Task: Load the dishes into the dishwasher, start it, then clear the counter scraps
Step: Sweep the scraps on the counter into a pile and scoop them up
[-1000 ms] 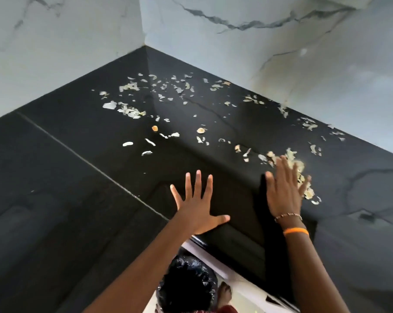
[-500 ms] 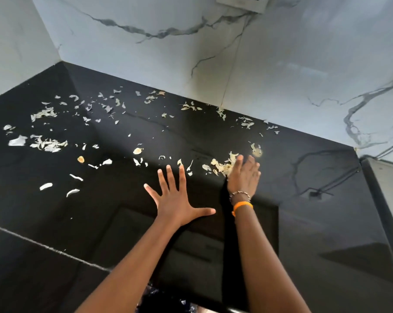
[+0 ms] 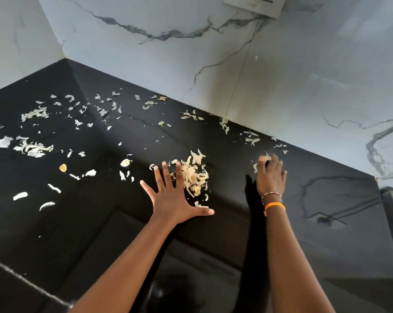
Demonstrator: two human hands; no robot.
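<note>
Black stone countertop meeting a marble-patterned wall, strewn with pale vegetable peel scraps. The left hand lies flat, fingers spread, touching a gathered heap of scraps. The right hand, fingers together and slightly bent, rests over a few scraps near the wall; whether it grips any cannot be told.

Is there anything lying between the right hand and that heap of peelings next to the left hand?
Nothing visible. Only bare black counter separates the right hand from the heap of peelings. The left hand lies flat on the heap's far side, not between them.
</note>
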